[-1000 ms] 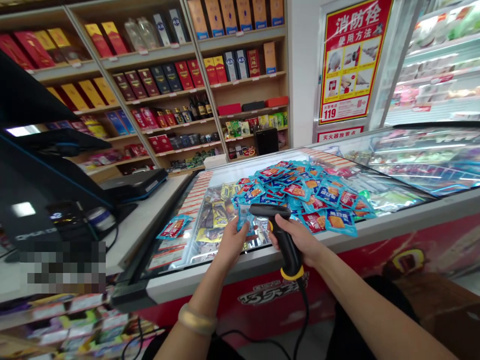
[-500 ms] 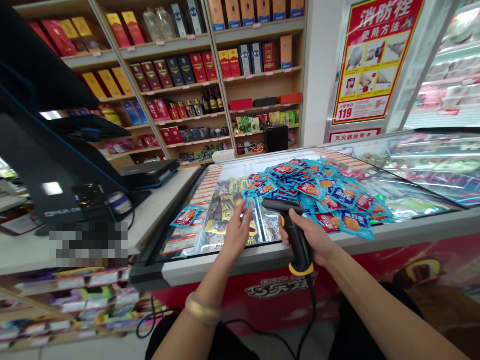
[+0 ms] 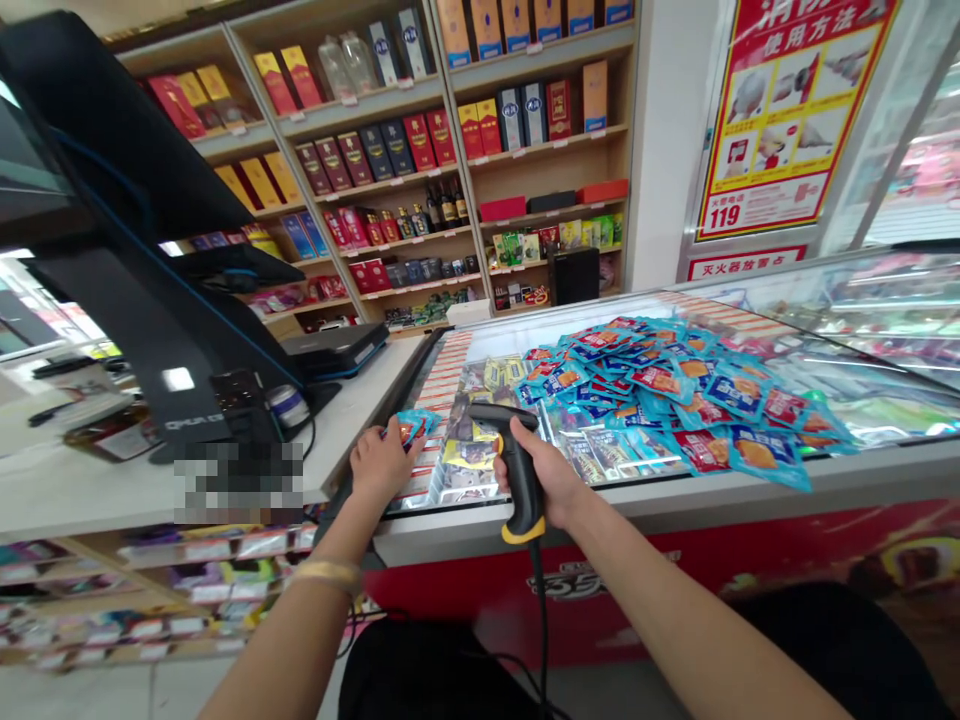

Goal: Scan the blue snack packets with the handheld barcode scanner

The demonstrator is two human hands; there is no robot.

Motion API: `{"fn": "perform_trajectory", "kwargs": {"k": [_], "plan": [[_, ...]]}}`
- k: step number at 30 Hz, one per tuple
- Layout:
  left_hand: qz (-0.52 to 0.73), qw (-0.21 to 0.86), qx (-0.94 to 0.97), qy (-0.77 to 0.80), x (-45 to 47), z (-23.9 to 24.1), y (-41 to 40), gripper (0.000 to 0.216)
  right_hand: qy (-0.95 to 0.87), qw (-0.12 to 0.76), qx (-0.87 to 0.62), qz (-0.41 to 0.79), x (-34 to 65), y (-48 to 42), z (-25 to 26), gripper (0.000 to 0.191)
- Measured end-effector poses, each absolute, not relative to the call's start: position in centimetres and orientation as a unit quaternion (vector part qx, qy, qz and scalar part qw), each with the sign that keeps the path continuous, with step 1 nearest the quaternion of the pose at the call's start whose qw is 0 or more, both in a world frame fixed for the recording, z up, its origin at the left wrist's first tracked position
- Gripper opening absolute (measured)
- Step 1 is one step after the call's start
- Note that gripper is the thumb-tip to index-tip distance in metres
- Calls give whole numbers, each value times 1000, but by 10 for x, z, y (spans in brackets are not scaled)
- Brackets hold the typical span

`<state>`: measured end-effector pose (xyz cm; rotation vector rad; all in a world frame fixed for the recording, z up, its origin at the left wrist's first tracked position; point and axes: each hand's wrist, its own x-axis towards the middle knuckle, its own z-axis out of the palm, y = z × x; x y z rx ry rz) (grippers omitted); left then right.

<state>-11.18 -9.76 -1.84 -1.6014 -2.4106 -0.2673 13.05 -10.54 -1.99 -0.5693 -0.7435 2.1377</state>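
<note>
My right hand (image 3: 551,475) is wrapped around the handle of a black and yellow barcode scanner (image 3: 523,480), held upright over the front edge of the freezer, its head pointing left. At the freezer's left end, my left hand (image 3: 381,462) has its fingers curled over a blue and red snack packet (image 3: 420,424); the hand covers part of it. To the right of the scanner, a large heap of similar blue and red snack packets (image 3: 645,375) lies on the glass lid.
Left of the freezer (image 3: 637,500) is a counter (image 3: 341,420) with a black checkout terminal (image 3: 172,330) and a flat black device (image 3: 337,348). The scanner's cable (image 3: 541,610) hangs down in front. Shelves of boxed bottles (image 3: 375,155) stand behind.
My left hand has moved left from the middle of the freezer to the packet at its left end. The scanner in my right hand has shifted left in view; the camera view has turned slightly left.
</note>
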Motion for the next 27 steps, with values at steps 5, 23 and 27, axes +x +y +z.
{"fn": "perform_trajectory", "kwargs": {"k": [5, 23, 27], "plan": [[-115, 95, -548, -823, -111, -18, -88, 66, -279, 405, -217, 843, 128, -104, -22, 46], [-388, 41, -799, -458, 81, -9, -97, 52, -299, 585, -212, 723, 287, -158, -28, 42], [-352, -34, -863, -361, 170, -24, -104, 57, -274, 643, -256, 668, 343, -175, -40, 42]]}}
